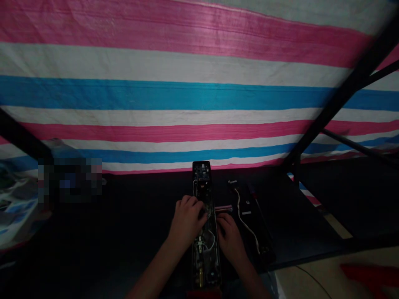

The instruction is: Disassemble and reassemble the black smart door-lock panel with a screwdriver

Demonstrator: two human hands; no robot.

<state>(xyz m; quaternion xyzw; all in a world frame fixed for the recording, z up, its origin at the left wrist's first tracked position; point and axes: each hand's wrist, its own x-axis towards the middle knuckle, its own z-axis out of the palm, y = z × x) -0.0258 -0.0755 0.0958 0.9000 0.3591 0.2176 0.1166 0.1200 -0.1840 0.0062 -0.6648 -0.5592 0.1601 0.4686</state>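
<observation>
Fingers [193,202] bent, their grip impossible to tell, the left hand [186,216] reaches into an open device [208,234] lying lengthwise mid-table [140,199] while the right hand [230,236] sits against its right side, seemingly to steady it

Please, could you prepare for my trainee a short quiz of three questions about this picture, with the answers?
1. The white cable outside the open case lies: A) to the left of the case; B) to the right of the case; C) behind the case.

2. True or false: the left hand reaches over the case.

3. Complete: the sheet has pink, white and ____ stripes.

Key: 1. B; 2. true; 3. blue.
</observation>
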